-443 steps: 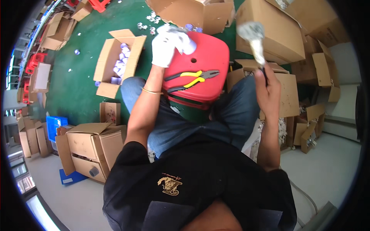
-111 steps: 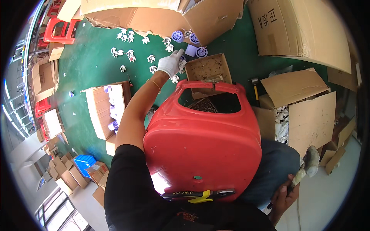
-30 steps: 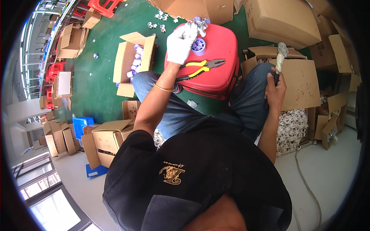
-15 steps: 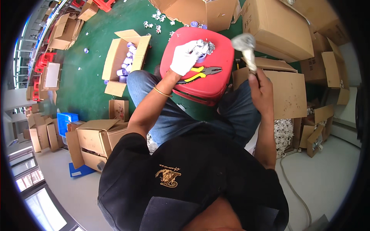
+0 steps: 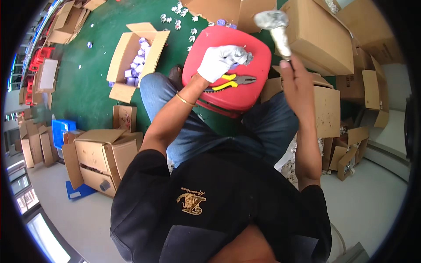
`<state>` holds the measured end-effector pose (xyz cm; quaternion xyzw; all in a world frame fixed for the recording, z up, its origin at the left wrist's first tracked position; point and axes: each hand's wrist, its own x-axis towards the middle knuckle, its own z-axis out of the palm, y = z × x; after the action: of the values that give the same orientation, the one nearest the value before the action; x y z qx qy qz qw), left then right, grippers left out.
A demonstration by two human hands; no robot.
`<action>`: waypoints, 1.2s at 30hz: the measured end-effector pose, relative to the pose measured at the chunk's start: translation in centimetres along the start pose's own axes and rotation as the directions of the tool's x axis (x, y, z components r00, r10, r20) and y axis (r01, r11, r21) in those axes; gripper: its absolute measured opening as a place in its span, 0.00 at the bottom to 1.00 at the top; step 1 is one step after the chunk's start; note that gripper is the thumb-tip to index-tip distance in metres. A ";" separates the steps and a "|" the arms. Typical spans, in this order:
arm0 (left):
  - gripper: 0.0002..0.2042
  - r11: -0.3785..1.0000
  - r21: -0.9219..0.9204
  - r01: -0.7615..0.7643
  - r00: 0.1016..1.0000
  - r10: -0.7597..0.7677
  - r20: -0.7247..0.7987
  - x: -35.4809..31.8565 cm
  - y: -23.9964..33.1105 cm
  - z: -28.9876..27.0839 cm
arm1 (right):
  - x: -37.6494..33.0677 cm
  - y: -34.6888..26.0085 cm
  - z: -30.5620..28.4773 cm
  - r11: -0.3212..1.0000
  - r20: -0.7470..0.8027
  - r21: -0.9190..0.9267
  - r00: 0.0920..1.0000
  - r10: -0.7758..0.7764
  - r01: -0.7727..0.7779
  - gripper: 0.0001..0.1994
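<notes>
In front of me stands a red stool (image 5: pixel 250 46). My left hand (image 5: pixel 217 63), in a white glove, rests over it, its fingers closed round a crumpled-looking silvery-grey part (image 5: pixel 246 57). A bit of purple (image 5: pixel 234 67) shows under that part, mostly hidden by the hand. My bare right hand (image 5: pixel 299 87) grips a hammer (image 5: pixel 280 40) by its handle. The hammer's grey-white head is raised beyond the stool's right side, apart from the grey part and blurred by motion. Pliers (image 5: pixel 237 81) with yellow handles lie on the stool just below the gloved hand.
An open carton (image 5: pixel 117 61) of purple-white cups stands on the green floor at left. Small whitish pieces (image 5: pixel 177 25) lie scattered beyond the stool. Large cartons (image 5: pixel 313 39) crowd the right side. More boxes (image 5: pixel 94 153) and a blue crate (image 5: pixel 62 131) sit at lower left.
My right hand has lifted the hammer up and away from the stool. The gloved left hand has shifted slightly right, still holding the grey part. The whole view has moved a little.
</notes>
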<state>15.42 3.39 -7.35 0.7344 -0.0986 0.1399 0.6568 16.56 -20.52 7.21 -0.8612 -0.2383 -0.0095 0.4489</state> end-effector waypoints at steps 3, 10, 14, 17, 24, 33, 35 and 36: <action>0.08 0.975 -0.207 -0.083 0.997 0.080 -0.023 1.2 -1.0 -0.4 | -0.3 0.4 -1.7 0.998 -0.060 0.058 0.998 0.017 -0.014 0.13; 0.07 0.754 -0.580 -0.308 0.888 0.009 -0.460 4.4 1.7 -8.8 | -8.1 8.1 -1.0 0.919 -0.151 0.276 0.932 0.330 -0.281 0.17; 0.07 0.664 -0.585 -0.466 0.843 0.133 -0.521 3.5 1.8 -14.8 | -10.7 9.6 -1.0 0.824 -0.205 0.398 0.836 0.509 -0.403 0.17; 0.07 0.499 -0.696 -0.516 0.839 0.128 -0.530 2.0 5.0 -14.2 | -11.5 11.1 -0.7 0.812 -0.217 0.409 0.821 0.529 -0.416 0.18; 0.07 0.433 -0.741 -0.514 0.758 -0.175 -0.628 -1.5 2.1 -20.0 | -10.8 11.4 0.3 0.791 -0.188 0.453 0.824 0.535 -0.411 0.18; 0.13 0.627 0.550 0.551 0.508 0.271 -0.818 -4.8 0.2 -38.8 | -10.7 10.5 0.4 0.765 -0.135 0.421 0.800 0.585 -0.488 0.18; 0.13 0.465 0.408 0.785 0.268 0.339 -0.902 -3.3 -0.9 -40.1 | -10.7 10.5 0.5 0.748 -0.162 0.420 0.769 0.619 -0.514 0.18; 0.13 0.466 0.414 0.782 0.285 0.323 -0.902 -2.1 -1.5 -40.0 | -10.7 10.3 0.4 0.739 -0.160 0.422 0.759 0.631 -0.526 0.18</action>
<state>10.87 43.21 -5.55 0.7252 0.5112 0.4378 0.1452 11.33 -29.51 -3.43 -0.7859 0.1160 0.0475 0.6055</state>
